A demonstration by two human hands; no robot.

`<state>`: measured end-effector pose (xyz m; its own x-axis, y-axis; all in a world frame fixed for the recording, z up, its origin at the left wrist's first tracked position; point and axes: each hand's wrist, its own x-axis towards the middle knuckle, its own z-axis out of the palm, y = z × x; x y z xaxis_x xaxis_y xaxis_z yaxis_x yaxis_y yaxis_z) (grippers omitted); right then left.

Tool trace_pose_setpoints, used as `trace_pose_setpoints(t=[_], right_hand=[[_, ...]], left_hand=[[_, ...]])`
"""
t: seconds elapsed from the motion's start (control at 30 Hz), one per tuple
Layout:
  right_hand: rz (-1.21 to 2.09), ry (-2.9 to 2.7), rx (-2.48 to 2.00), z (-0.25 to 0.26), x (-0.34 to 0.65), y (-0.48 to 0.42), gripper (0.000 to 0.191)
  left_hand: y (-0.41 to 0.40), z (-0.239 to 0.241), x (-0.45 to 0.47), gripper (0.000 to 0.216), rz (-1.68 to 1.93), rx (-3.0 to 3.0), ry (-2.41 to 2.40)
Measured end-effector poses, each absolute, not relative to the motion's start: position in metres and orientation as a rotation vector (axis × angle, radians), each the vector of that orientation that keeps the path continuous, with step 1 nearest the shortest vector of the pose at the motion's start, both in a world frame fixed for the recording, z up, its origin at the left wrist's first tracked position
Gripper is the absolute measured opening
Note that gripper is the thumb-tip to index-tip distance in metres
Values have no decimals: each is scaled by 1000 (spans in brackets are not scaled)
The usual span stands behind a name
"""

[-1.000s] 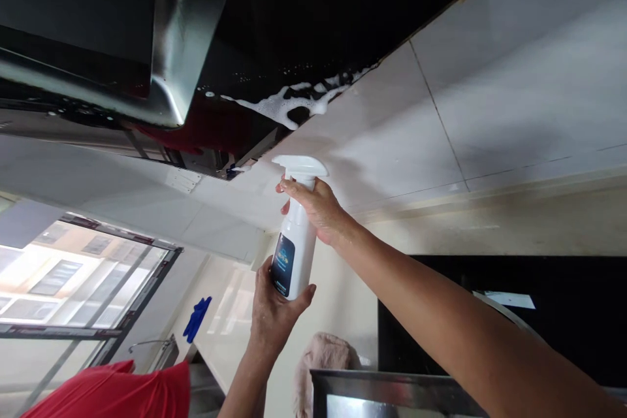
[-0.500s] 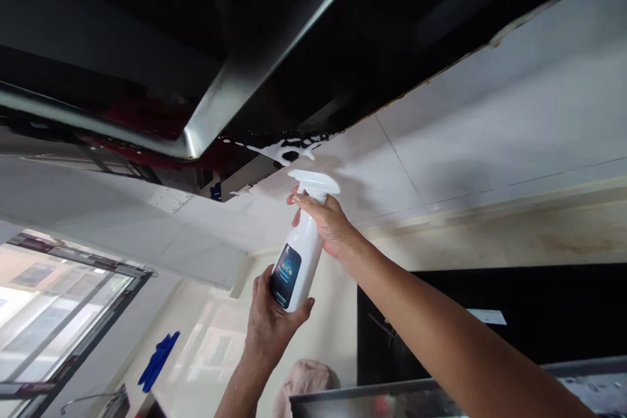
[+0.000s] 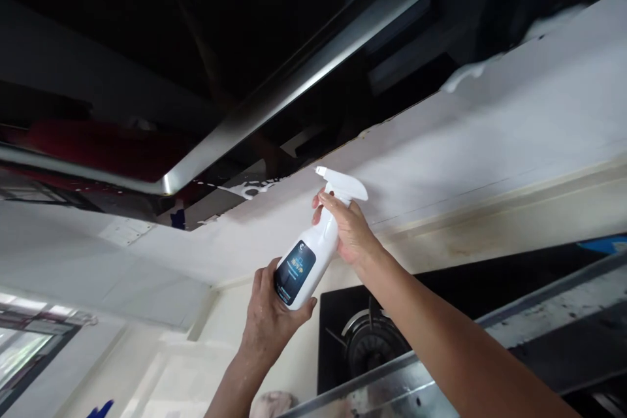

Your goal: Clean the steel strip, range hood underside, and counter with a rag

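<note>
Both my hands hold a white spray bottle (image 3: 319, 260) with a dark label, tilted with its nozzle up and to the left. My right hand (image 3: 347, 225) is wrapped round the neck, its fingers at the trigger. My left hand (image 3: 274, 300) supports the bottle's base from below. Just above the nozzle runs the lower edge of a glossy black range hood (image 3: 343, 98). White foam (image 3: 249, 189) clings to that edge to the left of the nozzle, and more foam (image 3: 465, 75) sits along it to the right.
Below lies a black gas stove (image 3: 337, 333) with a round burner (image 3: 375, 343), partly behind my right arm. A metal-edged panel (image 3: 392, 382) crosses in front of it. Pale wall panels (image 3: 539, 117) stand behind the hood. A window (image 3: 29, 353) is at the lower left, near a blue glove (image 3: 101, 409).
My view has turned to the right, so the hood and foam have shifted left. The bottle's nozzle now points at a stretch of edge further right. Both hands keep their hold.
</note>
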<state>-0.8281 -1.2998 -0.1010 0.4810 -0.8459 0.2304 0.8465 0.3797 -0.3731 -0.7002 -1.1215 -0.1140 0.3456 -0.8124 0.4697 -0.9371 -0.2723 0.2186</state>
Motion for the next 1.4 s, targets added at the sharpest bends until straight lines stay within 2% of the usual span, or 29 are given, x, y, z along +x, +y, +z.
trace_pose_setpoints(t=[0.23, 0.5, 0.6, 0.77, 1.0, 1.23, 1.4], right_hand=[[-1132, 7, -450, -99, -873, -1318, 42], [-1226, 61, -490, -110, -921, -1341, 31], [-1277, 50, -499, -111, -943, -1351, 37], [-1293, 74, -485, -105, -972, -1361, 34], [-1316, 139, -407, -107, -996, -1374, 42], [-1220, 190, -576, -98, -996, -1383, 42], [-1219, 190, -472, -103, -1011, -1390, 44]], left_hand=[[-1145, -113, -732, 78, 294, 2101, -1603], [-1178, -122, -774, 78, 227, 1987, -1656], [-1192, -124, -791, 78, 234, 1940, -1680], [-1209, -117, -815, 81, 248, 1919, -1723], [-1221, -107, -846, 78, 18, 2014, -1661], [-1226, -115, -849, 79, 68, 2054, -1586], [-1234, -116, -859, 81, 56, 2061, -1613]])
